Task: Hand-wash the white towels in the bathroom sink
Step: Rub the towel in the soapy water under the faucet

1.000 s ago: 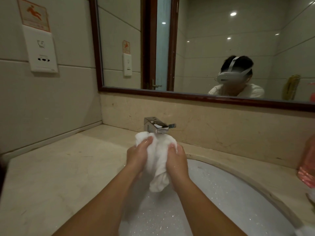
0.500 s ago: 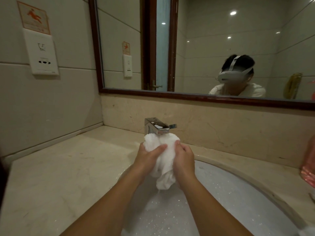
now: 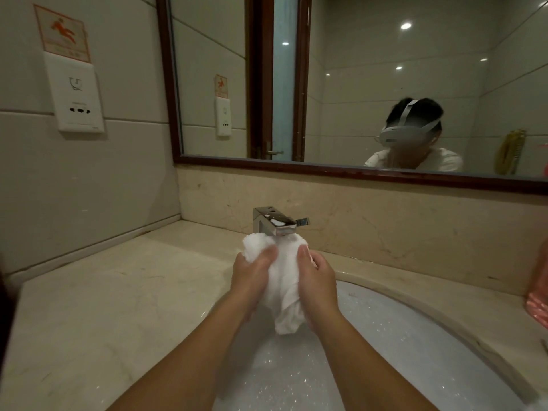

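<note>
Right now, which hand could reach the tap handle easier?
Probably the right hand: the tap handle sticks out toward its side, just above its thumb. The left hand grips the towel on the far side. It must let go first.

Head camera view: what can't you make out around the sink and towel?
Head view:
Square chrome faucet outlet: hidden behind the bunched white cloth towel; water flow unclear.
Oval white sink bottom: covered by suds.
Pink object: cut off by the right edge.
Orange wall sign wording: too small.
</note>
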A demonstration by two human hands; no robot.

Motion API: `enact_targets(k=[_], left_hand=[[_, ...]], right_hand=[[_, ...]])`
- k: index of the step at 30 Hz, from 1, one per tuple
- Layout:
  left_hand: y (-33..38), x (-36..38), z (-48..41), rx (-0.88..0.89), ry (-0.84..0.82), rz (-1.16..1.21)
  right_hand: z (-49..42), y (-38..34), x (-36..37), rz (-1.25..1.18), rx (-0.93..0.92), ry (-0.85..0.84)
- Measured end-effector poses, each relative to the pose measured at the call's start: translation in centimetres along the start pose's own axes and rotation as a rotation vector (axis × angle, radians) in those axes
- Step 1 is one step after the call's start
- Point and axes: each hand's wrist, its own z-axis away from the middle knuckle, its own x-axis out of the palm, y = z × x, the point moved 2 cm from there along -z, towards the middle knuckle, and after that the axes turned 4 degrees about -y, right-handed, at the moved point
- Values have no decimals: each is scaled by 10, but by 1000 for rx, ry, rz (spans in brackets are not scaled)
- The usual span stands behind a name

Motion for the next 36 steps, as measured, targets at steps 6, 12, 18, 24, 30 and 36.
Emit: enact_targets(k=[6,12,18,24,30,36], left_hand=[[9,6,12,-15,9,-92],[8,17,15,-104,-174,22],[11,10,16,19,-188,-170],[4,13,13,120,-143,-109],[-19,24,1,-30,-143,89],[-12,32,8,-20,-128,243]], right_hand=[[13,-1,9,363,-167,-83],[12,4,8,475,-103,-190],[1,10,-10,12,232,12],[-5,4,-7,-407,398,-112],[-12,12,-3,-364,338,-115],[-16,9,1,-280,212,-113]])
